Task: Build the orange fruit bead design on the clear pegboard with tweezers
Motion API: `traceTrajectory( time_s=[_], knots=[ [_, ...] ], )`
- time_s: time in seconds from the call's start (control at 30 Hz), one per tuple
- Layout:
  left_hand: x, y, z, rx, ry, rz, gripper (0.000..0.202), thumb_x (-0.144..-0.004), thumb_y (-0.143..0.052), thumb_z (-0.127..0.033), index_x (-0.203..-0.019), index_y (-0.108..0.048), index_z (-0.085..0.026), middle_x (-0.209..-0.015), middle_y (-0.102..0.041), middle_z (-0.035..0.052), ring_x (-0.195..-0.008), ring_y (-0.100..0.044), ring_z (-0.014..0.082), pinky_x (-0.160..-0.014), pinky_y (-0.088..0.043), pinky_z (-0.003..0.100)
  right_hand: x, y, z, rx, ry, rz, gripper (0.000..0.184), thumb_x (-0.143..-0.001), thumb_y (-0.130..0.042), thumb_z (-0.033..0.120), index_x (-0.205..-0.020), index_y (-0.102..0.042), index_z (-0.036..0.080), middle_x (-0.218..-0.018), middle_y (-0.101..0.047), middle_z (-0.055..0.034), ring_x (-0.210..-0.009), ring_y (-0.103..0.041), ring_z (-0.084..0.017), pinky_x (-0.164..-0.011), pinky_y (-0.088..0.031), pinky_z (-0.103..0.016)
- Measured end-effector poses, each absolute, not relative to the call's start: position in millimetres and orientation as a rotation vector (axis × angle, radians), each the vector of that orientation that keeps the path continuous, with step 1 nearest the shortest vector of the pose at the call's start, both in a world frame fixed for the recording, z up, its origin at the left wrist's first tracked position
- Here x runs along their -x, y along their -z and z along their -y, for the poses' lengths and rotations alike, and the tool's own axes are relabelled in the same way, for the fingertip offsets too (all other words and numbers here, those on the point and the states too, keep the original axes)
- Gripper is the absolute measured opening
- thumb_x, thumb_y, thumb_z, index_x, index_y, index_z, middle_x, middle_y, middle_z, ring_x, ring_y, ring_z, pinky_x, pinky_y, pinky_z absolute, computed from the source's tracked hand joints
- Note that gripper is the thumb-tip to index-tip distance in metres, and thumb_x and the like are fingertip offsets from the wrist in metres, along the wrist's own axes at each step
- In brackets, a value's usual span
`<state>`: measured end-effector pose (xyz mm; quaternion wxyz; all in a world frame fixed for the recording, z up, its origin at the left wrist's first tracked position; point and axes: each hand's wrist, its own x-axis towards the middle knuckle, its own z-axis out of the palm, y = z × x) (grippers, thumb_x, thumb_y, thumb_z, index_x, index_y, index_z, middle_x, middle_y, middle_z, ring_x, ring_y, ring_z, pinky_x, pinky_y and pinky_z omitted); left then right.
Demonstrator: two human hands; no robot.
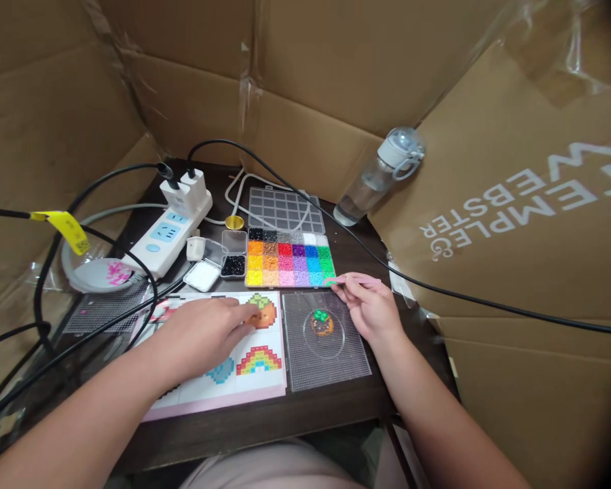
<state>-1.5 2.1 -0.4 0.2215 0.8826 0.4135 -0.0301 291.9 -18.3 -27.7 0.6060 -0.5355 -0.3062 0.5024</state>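
Observation:
My left hand (204,336) rests on an open pattern sheet (262,386), its index finger stretched onto a pixel picture of an orange fruit with green leaves (261,314). In my right hand (371,307) are pink tweezers (356,279), pinched between thumb and fingers. Their tip reaches green beads at the lower right corner of the sectioned bead box (290,286). Below that hand lies a clear pegboard (303,370). On it, inside a ring outline, sits a small orange bead figure (322,324) with a green top and some dark beads.
Small boxes of white beads (202,275) and black beads (233,265) stand left of the bead box. Farther left are a power strip (170,234) and looping black cables (43,292). A water bottle (374,183) leans at the back right. Cardboard walls (305,61) enclose the table.

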Motion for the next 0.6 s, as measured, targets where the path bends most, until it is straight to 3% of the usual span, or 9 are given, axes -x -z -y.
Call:
traceTrajectory(
  time_s=[0.2,0.37,0.47,0.6],
  knots=[
    [2,1,-1,-2.461,0.013,-1.128,0.033,-0.096,-0.041,-0.028,-0.107,-0.072,-0.027,-0.097,-0.074,0.0087,-0.087,-0.070,0.0277,-0.067,-0.046,0.035,-293,26,19,1.231,-1.071,0.796,0.017,-0.069,-0.083,0.033,-0.072,-0.075,0.018,-0.076,-0.070,-0.0058,-0.069,-0.066,-0.016,-0.080,-0.058,-0.038],
    [3,5,-2,-2.548,-0.008,-1.094,0.036,-0.099,-0.037,-0.031,-0.105,-0.072,-0.025,-0.092,-0.073,0.0066,-0.083,-0.068,0.0241,-0.067,-0.044,0.033,-289,20,17,1.161,-0.961,0.895,0.011,-0.073,-0.078,0.031,-0.072,-0.075,0.020,-0.059,-0.058,-0.0005,-0.061,-0.058,-0.015,-0.072,-0.055,-0.038],
    [3,8,-3,-2.560,-0.122,-1.098,0.034,-0.099,-0.039,-0.031,-0.094,-0.071,-0.022,-0.086,-0.071,0.0053,-0.080,-0.066,0.0205,-0.066,-0.043,0.031,-290,18,12,1.134,-0.953,0.874,0.011,-0.070,-0.079,0.031,-0.071,-0.075,0.021,-0.060,-0.058,-0.0002,-0.053,-0.047,-0.012,-0.066,-0.052,-0.037],
    [3,8,-4,-2.502,-0.469,-1.152,0.025,-0.091,-0.051,-0.028,-0.073,-0.065,-0.019,-0.067,-0.060,0.0000,-0.059,-0.054,0.0131,-0.058,-0.038,0.027,-297,18,2,1.109,-0.983,0.869,0.012,-0.068,-0.078,0.032,-0.070,-0.074,0.021,-0.063,-0.059,-0.0011,-0.052,-0.040,-0.011,-0.059,-0.047,-0.034]
  ],
)
